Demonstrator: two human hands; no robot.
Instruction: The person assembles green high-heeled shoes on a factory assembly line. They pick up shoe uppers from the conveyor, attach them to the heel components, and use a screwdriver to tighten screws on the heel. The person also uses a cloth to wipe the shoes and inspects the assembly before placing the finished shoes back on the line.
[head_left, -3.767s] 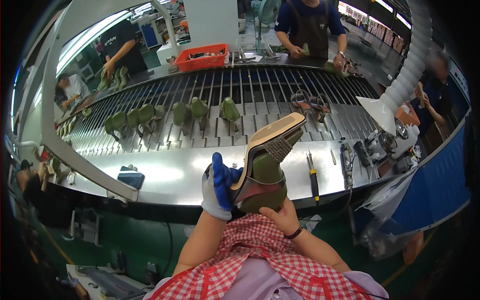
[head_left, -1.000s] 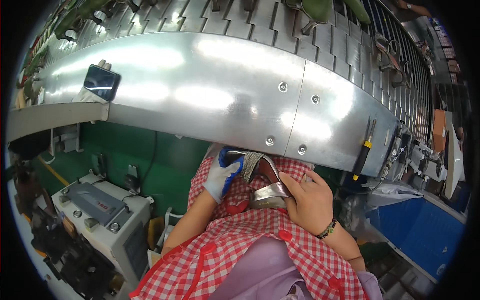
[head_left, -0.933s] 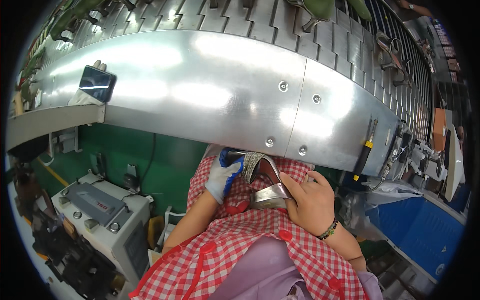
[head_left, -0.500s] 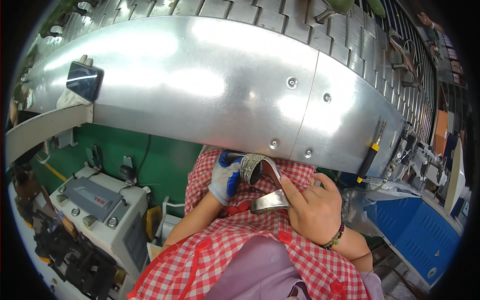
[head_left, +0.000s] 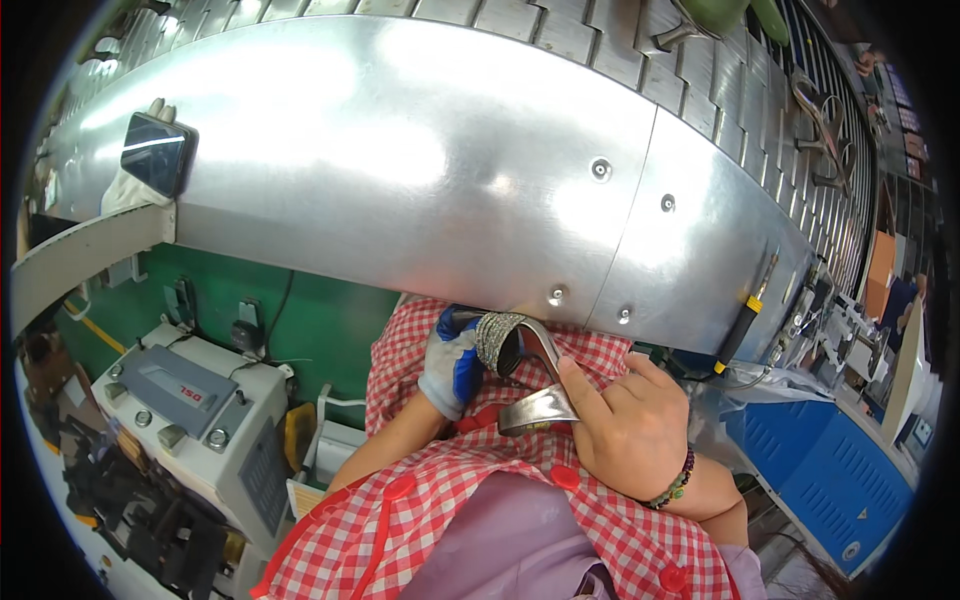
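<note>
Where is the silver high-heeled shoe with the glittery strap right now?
Head view, lower centre: the silver shoe sits between the gloved left hand and bare right hand, below the metal table edge.

Work surface: a broad curved sheet-metal counter (head_left: 420, 170) fills the upper half, shiny with soft glare, fastened with round screws.
Conveyor: a slatted grey belt (head_left: 620, 40) runs along the counter's far edge and bends down the right side.
Counter's left end: a dark phone (head_left: 158, 155) lies near the edge.
Counter's right edge: a screwdriver with black and yellow handle (head_left: 740, 335).
Front panel: a green wall (head_left: 300, 310) below the counter's near edge, with sockets and cables.
Lower left: a grey-white machine (head_left: 190, 410) on the floor.
Lower right: a blue cabinet (head_left: 830, 480).
Light: bright overhead.
</note>
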